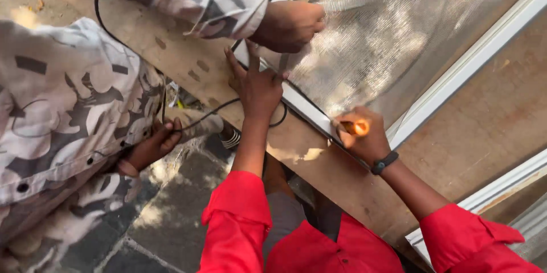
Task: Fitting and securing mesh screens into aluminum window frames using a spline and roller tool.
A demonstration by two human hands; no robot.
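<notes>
Fingers of the right hand [362,136] grip an orange tool [356,128], left hand [256,82] spread flat on the wooden table [484,125].

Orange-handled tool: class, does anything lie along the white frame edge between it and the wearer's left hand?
Nothing visible does. The orange-handled tool sits in the right hand on the white frame; the left hand presses that edge further up, bare frame between them.

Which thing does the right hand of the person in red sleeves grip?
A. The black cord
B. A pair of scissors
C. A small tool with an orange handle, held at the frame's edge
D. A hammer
C: the right hand is closed around a small orange-handled tool, set against the white frame that holds the mesh screen.
</notes>
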